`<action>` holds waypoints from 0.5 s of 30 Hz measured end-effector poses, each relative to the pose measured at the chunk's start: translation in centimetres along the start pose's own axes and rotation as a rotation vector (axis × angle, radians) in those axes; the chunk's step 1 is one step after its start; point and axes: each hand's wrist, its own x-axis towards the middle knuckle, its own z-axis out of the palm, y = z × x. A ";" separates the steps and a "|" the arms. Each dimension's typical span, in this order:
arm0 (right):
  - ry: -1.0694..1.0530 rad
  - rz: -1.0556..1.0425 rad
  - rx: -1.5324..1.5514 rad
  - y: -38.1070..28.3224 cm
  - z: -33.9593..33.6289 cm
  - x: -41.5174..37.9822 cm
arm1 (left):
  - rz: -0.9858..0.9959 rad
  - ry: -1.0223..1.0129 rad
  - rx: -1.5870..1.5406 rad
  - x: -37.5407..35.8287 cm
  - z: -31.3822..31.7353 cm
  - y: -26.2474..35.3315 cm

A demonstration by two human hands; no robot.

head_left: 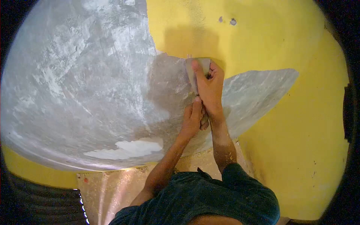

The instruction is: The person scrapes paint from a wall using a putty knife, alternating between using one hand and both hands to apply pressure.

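Observation:
My right hand (210, 88) grips a flat grey-brown piece (204, 64), thin like a folded sheet of sandpaper, with the thumb laid along its face and the fingers curled behind. Just below, my left hand (193, 118) is closed with its thumb at the lower tip of the same piece; its fingers are curled, and what lies inside them is largely hidden. Both hands are up against a curved yellow surface (262, 45), over a wide grey, filler-like patch (112, 82). The piece's upper end meets the border between grey and yellow.
White smears streak the grey patch, and a whiter spot (127, 149) marks its lower part. Two small chips (233, 21) show in the yellow above. Below are a brownish sheet (112, 191) and dark ribbed material (41, 200) at the lower left.

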 end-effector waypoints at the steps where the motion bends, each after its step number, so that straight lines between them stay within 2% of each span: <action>1: -0.009 0.003 0.006 -0.1 -0.2 0.0 | -0.056 -0.011 -0.071 -0.1 0.0 0.0; 4: -0.050 0.110 -0.036 -0.3 -0.4 0.1 | -0.063 -0.051 -0.132 0.1 -0.5 -0.5; 6: -0.010 -0.011 -0.004 0.6 -0.1 -0.4 | -0.026 -0.017 -0.032 -0.2 -0.6 -0.5; 8: 0.016 -0.012 -0.076 0.0 0.1 0.4 | 0.010 0.025 0.053 -0.1 -0.5 -0.5; 11: 0.020 0.011 -0.152 -1.6 -0.1 0.7 | 0.039 -0.016 -0.031 0.0 0.1 1.1; 13: -0.011 0.008 -0.152 -1.5 0.1 0.7 | -0.048 0.025 -0.056 -0.3 -0.1 1.0; 15: 0.056 -0.083 -0.008 -0.5 0.8 -0.2 | -0.045 0.008 -0.083 -0.3 -0.5 0.6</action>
